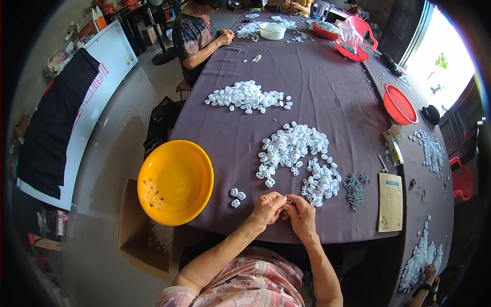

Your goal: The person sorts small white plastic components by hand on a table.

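Observation:
My left hand (267,210) and my right hand (302,215) meet at the near edge of the table, fingertips pinched together. Between them is a small white piece, mostly hidden by the fingers. Just beyond my hands lies a pile of small white oval pieces with dark holes (294,146), and a smaller heap of the same kind (321,181) sits close to my right hand. Several loose white pieces (236,197) rest left of my left hand. Right of the heaps is a small pile of thin grey pieces (354,190).
A yellow basin (176,181) stands at the table's left edge, above a cardboard box (134,230). Another white pile (248,96) lies farther off. A tan booklet (390,202) and a red basket (400,105) are to the right. Co-workers sit at the far left and lower right.

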Demonstrator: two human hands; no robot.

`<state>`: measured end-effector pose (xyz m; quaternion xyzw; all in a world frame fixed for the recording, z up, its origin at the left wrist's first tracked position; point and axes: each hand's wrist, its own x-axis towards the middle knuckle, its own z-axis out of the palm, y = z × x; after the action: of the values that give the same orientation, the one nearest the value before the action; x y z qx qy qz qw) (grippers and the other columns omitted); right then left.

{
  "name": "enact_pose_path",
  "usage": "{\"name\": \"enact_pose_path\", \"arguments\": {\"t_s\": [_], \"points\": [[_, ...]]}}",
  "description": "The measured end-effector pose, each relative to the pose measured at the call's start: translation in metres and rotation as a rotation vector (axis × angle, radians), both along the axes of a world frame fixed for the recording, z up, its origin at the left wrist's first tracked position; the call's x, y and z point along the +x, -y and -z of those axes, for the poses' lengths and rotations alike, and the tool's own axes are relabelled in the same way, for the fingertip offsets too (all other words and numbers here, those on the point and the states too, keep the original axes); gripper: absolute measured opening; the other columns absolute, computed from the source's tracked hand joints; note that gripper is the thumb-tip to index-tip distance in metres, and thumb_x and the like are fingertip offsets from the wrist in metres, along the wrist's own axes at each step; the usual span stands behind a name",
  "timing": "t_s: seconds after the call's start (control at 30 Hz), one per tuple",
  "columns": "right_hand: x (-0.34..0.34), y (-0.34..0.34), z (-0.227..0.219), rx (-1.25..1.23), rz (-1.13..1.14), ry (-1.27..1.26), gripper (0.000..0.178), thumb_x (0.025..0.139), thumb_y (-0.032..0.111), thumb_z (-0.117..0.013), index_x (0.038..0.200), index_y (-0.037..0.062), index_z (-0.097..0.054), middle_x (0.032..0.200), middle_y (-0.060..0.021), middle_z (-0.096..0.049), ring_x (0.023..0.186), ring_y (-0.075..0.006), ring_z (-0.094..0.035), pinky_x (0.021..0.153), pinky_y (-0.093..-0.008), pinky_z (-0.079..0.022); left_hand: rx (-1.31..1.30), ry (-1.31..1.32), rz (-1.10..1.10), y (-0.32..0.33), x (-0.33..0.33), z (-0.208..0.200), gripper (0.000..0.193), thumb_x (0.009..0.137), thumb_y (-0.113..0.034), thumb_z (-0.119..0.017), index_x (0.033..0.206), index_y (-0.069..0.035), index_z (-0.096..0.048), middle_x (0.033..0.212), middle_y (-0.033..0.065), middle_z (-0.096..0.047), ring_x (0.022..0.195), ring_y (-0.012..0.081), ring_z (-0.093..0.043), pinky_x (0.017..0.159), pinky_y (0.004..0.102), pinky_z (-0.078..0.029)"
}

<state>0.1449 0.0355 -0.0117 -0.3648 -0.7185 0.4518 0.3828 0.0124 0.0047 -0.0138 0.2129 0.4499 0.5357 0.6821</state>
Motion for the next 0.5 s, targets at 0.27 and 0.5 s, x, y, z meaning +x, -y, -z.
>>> {"name": "enact_pose_path", "arguments": {"t_s": [0.27, 0.5], "points": [[0.0008, 0.0020, -0.0013, -0.023, -0.015, -0.017, 0.018, 0.081, 0.001, -0.055, 0.098, -0.0016, -0.055, 0.076, -0.0085, -0.059, 0.058, -0.0125, -0.060, 0.049, -0.0217, -0.048, 0.000, 0.029, 0.031, 0.0032, -0.0036, -0.0012, 0.017, 0.087, -0.019, -0.052, 0.079, -0.005, -0.052, 0.057, -0.0018, -0.047, 0.035, 0.0014, -0.035, 0.030, 0.0158, -0.023], [0.0021, -0.0001, 0.0005, -0.006, -0.012, -0.018, 0.016, 0.080, 0.002, -0.057, 0.096, -0.0015, -0.057, 0.074, -0.0076, -0.061, 0.058, -0.0118, -0.060, 0.050, -0.0215, -0.048, -0.014, 0.071, 0.067, 0.0008, -0.0082, -0.0038, 0.018, 0.085, -0.018, -0.054, 0.075, -0.004, -0.051, 0.054, -0.0011, -0.045, 0.033, 0.0026, -0.036, 0.027, 0.0171, -0.024]]}}
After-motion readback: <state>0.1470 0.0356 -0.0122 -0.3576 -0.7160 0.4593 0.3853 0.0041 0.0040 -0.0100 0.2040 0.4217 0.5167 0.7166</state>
